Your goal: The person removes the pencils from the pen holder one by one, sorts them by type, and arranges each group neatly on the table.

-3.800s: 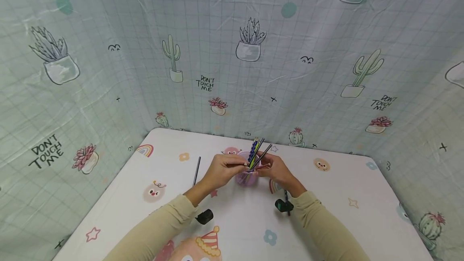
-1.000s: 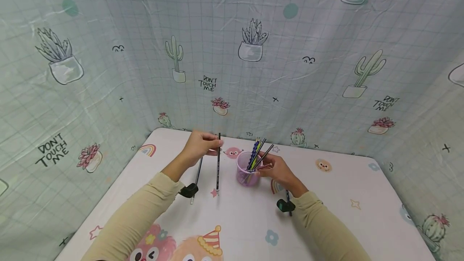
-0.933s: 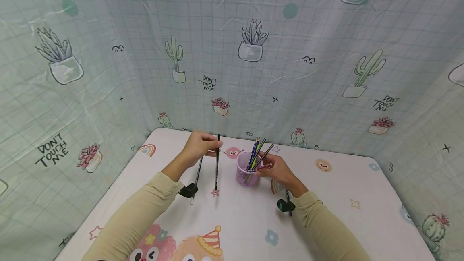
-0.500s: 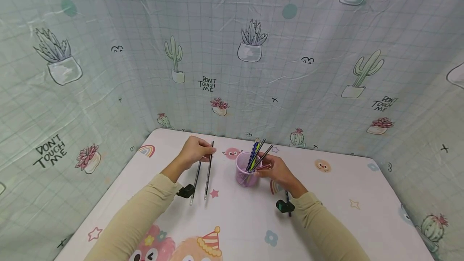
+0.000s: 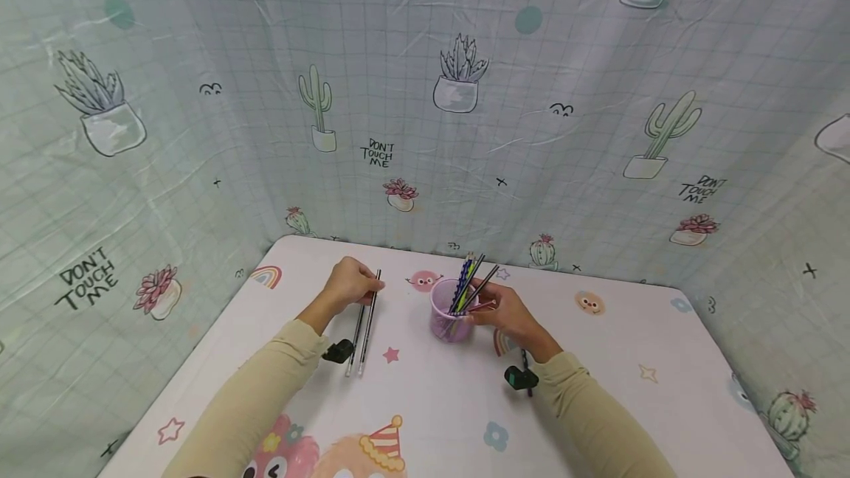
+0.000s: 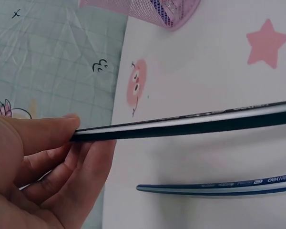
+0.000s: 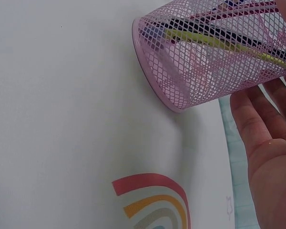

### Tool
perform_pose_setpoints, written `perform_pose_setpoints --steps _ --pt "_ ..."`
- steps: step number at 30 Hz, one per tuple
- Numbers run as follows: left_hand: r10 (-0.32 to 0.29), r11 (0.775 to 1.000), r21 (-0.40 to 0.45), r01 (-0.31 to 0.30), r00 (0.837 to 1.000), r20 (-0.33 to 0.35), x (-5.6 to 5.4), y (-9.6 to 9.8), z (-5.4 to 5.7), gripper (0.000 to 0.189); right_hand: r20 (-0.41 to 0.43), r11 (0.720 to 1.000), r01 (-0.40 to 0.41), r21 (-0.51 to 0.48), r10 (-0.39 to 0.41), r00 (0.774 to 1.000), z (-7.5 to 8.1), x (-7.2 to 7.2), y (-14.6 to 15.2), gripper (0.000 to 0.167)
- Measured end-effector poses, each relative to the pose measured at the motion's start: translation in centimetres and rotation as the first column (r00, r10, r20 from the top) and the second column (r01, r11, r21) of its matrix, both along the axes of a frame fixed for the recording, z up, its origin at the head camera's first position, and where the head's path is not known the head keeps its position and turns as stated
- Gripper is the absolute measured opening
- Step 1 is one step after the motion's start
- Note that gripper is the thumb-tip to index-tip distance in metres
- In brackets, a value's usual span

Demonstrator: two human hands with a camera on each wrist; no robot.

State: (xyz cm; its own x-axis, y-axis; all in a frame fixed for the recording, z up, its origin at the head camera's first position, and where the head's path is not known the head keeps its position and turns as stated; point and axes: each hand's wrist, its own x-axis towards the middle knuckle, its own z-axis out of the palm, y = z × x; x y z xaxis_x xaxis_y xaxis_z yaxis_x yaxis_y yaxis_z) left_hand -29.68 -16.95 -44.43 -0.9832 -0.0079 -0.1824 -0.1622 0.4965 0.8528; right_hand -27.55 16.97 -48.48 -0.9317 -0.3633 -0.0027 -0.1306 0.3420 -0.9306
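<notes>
Left grip (image 5: 348, 282) pinching the dark pencil (image 6: 181, 129) near one end, I had brought it, far end perhaps touching the table (image 5: 432, 404), down beside the blue pencil (image 6: 214, 190), so two were now side by side, apart from the pink cup (image 5: 451, 329) my right grip (image 5: 508, 313) held.

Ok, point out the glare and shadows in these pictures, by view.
Head view: pale shiny creases on the cactus-print backdrop; left wrist: a pale streak, likely glare, along the held pencil; right wrist: soft shadow on the white table beside the mesh cup.
</notes>
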Motion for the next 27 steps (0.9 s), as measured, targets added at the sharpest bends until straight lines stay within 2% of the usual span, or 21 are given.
perform_pose_setpoints --steps 9,14,20,27 --pt "0.012 0.991 -0.133 -0.011 1.0 0.009 -0.5 -0.2 -1.0 0.014 -0.001 1.0 0.006 0.026 -0.006 1.0 -0.1 0.0 0.0 0.079" --pt "0.016 0.978 -0.209 -0.012 1.0 0.015 -0.9 -0.1 -1.5 0.014 -0.011 1.0 -0.008 0.023 0.008 1.0 -0.1 0.1 0.0 0.08" --pt "0.021 0.965 -0.261 -0.016 1.0 0.016 -1.2 0.0 -1.8 0.014 -0.014 1.0 -0.01 0.018 0.01 1.0 0.0 0.1 0.0 0.079" --pt "0.002 0.94 -0.342 -0.001 1.0 0.001 -1.6 0.0 -2.4 0.018 -0.004 1.0 -0.009 0.01 0.009 1.0 0.1 0.1 -0.1 0.079"
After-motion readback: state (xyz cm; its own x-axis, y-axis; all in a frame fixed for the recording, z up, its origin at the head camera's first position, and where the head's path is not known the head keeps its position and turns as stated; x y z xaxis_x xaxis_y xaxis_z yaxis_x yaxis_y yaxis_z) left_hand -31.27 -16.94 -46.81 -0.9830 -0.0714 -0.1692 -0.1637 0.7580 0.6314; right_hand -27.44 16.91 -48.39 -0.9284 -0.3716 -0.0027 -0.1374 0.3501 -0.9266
